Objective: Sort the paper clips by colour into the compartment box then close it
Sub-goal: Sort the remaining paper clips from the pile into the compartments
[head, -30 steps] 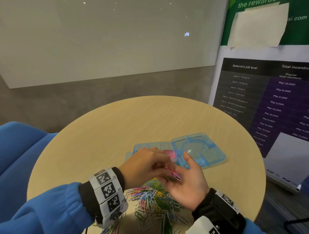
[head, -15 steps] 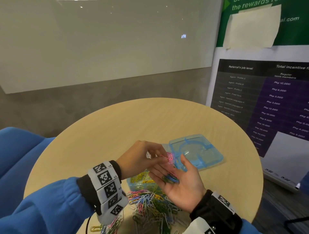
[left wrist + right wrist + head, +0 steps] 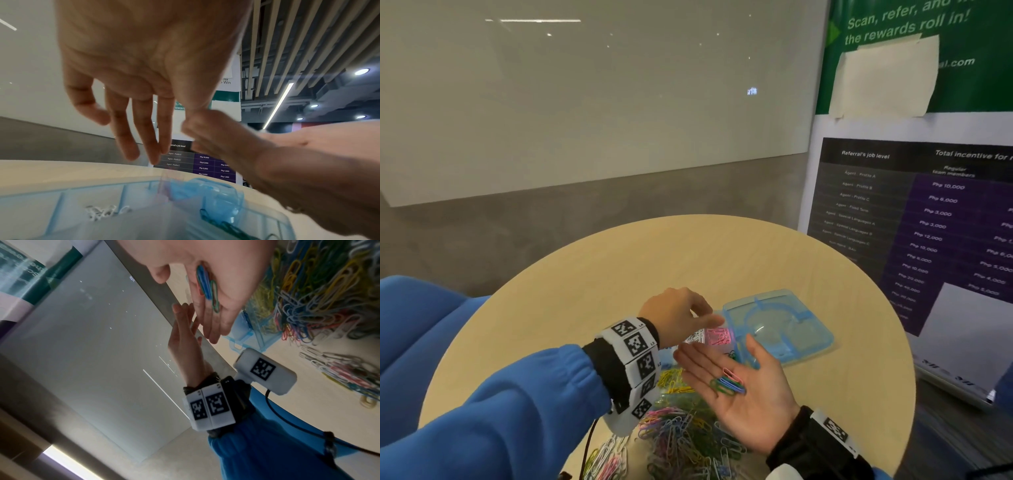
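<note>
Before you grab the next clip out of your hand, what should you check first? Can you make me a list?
1. Left hand free to pick: ok, fingers loose, holding nothing.
2. Right hand flat, palm up: ok.
3. Clips in the palm to sort: ok, pink, blue and green ones lie there.
4. Compartment box open: ok, lid folded back flat.
5. Pink compartment in reach: ok, right under the left hand.
6. Blue compartment spotted: cannot tell, hands hide part of the box.

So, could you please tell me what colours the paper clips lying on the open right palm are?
Blue, green and one pink paper clip lie on the right hand; head view shows it best.
</note>
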`<state>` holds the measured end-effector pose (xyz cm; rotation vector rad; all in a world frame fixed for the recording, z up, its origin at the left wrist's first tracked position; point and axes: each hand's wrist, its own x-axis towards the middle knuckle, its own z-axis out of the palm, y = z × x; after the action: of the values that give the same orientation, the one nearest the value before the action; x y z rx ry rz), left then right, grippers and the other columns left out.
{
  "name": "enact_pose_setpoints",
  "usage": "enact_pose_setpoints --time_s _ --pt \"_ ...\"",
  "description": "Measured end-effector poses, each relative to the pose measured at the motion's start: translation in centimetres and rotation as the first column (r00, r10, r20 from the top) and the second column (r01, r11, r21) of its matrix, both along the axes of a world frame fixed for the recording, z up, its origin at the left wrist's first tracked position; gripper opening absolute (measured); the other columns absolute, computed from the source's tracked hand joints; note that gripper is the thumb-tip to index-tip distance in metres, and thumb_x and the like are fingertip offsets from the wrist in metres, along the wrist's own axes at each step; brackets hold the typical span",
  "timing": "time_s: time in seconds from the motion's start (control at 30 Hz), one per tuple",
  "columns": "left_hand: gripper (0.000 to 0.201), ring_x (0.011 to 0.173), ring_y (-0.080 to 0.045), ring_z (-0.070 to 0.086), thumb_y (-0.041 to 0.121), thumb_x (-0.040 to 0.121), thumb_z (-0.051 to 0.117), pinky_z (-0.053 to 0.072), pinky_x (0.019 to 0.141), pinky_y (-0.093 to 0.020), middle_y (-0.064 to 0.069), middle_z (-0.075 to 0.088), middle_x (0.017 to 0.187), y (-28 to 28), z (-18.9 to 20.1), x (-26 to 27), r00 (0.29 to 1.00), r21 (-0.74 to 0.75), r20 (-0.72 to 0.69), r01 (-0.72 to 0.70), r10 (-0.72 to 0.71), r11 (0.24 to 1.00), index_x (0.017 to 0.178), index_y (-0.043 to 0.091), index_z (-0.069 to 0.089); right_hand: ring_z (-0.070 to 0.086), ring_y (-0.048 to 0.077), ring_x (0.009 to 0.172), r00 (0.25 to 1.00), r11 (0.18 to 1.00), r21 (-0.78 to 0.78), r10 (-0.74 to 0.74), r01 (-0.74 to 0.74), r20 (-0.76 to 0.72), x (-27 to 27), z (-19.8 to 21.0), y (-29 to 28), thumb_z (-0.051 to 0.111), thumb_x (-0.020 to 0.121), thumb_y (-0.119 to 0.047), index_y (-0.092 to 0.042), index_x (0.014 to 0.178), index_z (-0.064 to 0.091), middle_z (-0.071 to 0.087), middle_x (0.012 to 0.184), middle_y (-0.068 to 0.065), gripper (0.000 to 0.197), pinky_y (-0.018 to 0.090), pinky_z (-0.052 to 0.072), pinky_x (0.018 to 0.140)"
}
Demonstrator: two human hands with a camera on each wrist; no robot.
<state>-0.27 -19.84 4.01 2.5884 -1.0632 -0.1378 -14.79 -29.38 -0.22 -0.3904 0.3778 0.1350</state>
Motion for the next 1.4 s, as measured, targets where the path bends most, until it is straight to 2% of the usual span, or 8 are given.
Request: enact_pose_setpoints --time_s 0.2,0.33,0.67,0.77,0.97,1.17,1.27,1.4 --pt "0.012 0.095 -0.007 0.06 0.032 0.089 0.07 0.047 0.089 -0.031 0.006 0.067 0.105 0.8 0.3 -2.2 0.92 -0.197 -0.005 0.382 -0.391 0.903 0.095 0.022 0.075 0.068 0.041 0.1 0.999 0.998 -0.045 -0.047 0.046 -0.027 0.1 0.0 -0.2 0.04 0.096 -0.057 0.012 0.121 0.058 0.065 0.115 0.028 0.076 0.051 0.051 0.095" --pt "0.007 0.099 -0.01 0.056 0.028 0.086 0.071 0.046 0.088 -0.034 0.007 0.064 0.106 1.3 -0.5 -2.8 0.857 -0.138 0.103 0.515 -0.504 0.846 0.091 0.025 0.074 0.057 0.038 0.114 0.999 0.999 -0.009 -0.044 0.044 0.004 0.1 0.0 0.0 0.04 0.095 -0.058 0.013 0.117 0.06 0.058 0.127 0.028 0.077 0.05 0.038 0.11" --pt "0.005 0.1 -0.002 0.05 0.029 0.095 0.057 0.038 0.091 -0.033 0.013 0.058 0.104 1.0 -0.9 -2.6 0.844 0.029 0.107 0.525 -0.525 0.851 0.096 0.028 0.062 0.062 0.039 0.112 0.999 0.998 0.034 -0.045 0.045 -0.001 -0.1 0.4 0.1 0.043 0.095 -0.056 0.011 0.126 0.055 0.059 0.127 0.029 0.074 0.052 0.049 0.099" --pt "0.009 0.094 -0.008 0.06 0.03 0.098 0.055 0.045 0.082 -0.031 0.011 0.065 0.1 0.4 -0.3 -1.7 0.93 -0.072 0.138 0.351 -0.339 0.934 0.098 0.024 0.06 0.066 0.043 0.105 0.999 0.998 0.035 -0.046 0.047 -0.02 -0.1 0.3 -0.1 0.042 0.096 -0.056 0.015 0.121 0.055 0.062 0.122 0.029 0.077 0.06 0.052 0.082" --pt "0.012 0.089 -0.004 0.062 0.038 0.095 0.06 0.047 0.073 -0.025 0.018 0.064 0.093 -0.9 0.0 -0.4 0.994 -0.142 0.094 0.064 -0.051 0.988 0.098 0.031 0.068 0.061 0.046 0.111 1.0 0.998 0.054 -0.025 0.025 0.009 -0.3 0.8 -0.4 0.038 0.095 -0.058 0.012 0.126 0.05 0.061 0.121 0.032 0.078 0.057 0.051 0.087" --pt "0.01 0.084 0.002 0.056 0.04 0.087 0.067 0.043 0.076 -0.018 0.017 0.06 0.095 0.7 -0.7 -3.6 0.927 -0.167 0.136 0.37 -0.35 0.914 0.089 0.03 0.07 0.064 0.038 0.102 0.992 0.993 0.013 -0.117 0.118 -0.058 0.0 0.9 -0.9 0.043 0.094 -0.058 0.015 0.116 0.061 0.065 0.112 0.026 0.079 0.047 0.049 0.097" --pt "0.027 0.091 0.005 0.049 0.058 0.08 0.059 0.046 0.084 -0.032 0.022 0.053 0.105 1.6 -1.6 -4.1 0.917 -0.114 0.142 0.389 -0.372 0.914 0.09 0.034 0.068 0.066 0.034 0.076 0.992 0.991 0.066 -0.114 0.118 -0.056 0.0 1.2 -0.8 0.041 0.094 -0.058 0.016 0.115 0.061 0.065 0.095 0.023 0.08 0.035 0.047 0.082" --pt "0.029 0.099 0.006 0.05 0.057 0.082 0.054 0.042 0.091 -0.031 0.022 0.05 0.111 1.9 -2.0 -4.2 0.901 -0.12 0.098 0.433 -0.423 0.893 0.094 0.034 0.068 0.06 0.032 0.08 0.993 0.99 0.093 -0.097 0.103 -0.069 -0.1 1.1 -0.5 0.043 0.092 -0.061 0.012 0.12 0.061 0.06 0.093 0.021 0.08 0.03 0.042 0.075"
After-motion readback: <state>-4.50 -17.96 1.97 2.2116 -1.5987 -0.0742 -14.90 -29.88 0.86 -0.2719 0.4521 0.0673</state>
